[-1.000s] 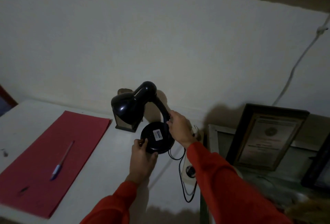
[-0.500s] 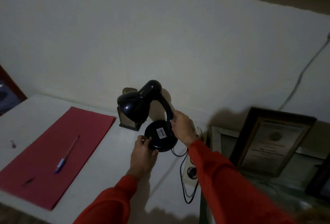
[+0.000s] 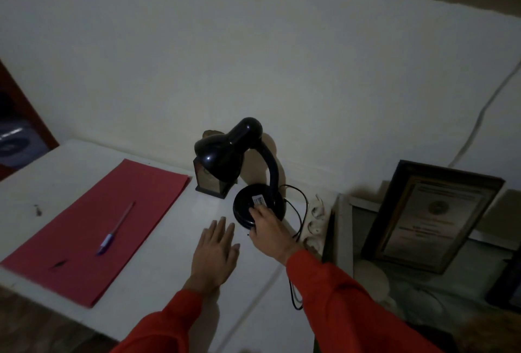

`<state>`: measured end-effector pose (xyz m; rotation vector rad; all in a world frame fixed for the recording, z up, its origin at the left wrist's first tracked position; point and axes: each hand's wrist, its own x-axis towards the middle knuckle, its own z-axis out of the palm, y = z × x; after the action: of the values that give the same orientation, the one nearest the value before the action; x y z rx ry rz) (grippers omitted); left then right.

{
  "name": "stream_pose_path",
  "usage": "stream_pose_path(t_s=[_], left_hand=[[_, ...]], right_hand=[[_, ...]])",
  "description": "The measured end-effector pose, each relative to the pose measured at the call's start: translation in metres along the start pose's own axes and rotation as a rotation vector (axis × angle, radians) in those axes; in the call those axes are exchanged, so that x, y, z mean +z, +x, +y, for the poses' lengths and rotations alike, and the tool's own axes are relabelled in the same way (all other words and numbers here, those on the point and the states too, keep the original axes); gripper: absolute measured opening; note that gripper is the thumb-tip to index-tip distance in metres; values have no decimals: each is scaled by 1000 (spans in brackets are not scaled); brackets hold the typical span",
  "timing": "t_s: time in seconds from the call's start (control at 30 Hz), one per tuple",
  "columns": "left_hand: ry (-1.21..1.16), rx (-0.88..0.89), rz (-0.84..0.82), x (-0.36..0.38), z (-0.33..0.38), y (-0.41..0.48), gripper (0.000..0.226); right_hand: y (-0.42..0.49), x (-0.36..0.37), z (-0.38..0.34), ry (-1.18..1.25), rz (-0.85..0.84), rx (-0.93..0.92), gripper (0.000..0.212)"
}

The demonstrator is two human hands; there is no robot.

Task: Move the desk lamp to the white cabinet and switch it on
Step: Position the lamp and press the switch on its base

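Lamp stands upright on the white cabinet, near its back edge and toward the right corner, its shade unlit and tipped down to the left. The right hand reaches over the front of the round base, fingers resting on top of it beside a small white label; the hand presses rather than grips, and the fingertips are partly lost against the black plastic. The left hand lies flat and open on the cabinet top, palm down, fingers spread, just in front and left of the base and not touching it. Both arms wear red sleeves.

A black cord loops out from behind the base and runs down the cabinet's right edge, past a white power strip lying along that edge. Just behind the shade, against the wall, sits a small dark box. Toward the left side of the top lies a red folder with a pen on it. Off the right edge, on a lower surface, a framed certificate leans on the wall.
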<state>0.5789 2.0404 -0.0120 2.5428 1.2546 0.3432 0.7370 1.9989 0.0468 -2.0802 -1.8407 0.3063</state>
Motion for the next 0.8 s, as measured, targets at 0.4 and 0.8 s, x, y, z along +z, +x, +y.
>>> stream_pose_path(t_s=[0.4, 0.8], left_hand=[[-24, -57, 6, -6, 0, -3, 61], [-44, -70, 10, -5, -1, -3, 61]], right_hand=[[13, 28, 7, -252, -5, 36, 70], [16, 32, 14, -209, 14, 40, 67]])
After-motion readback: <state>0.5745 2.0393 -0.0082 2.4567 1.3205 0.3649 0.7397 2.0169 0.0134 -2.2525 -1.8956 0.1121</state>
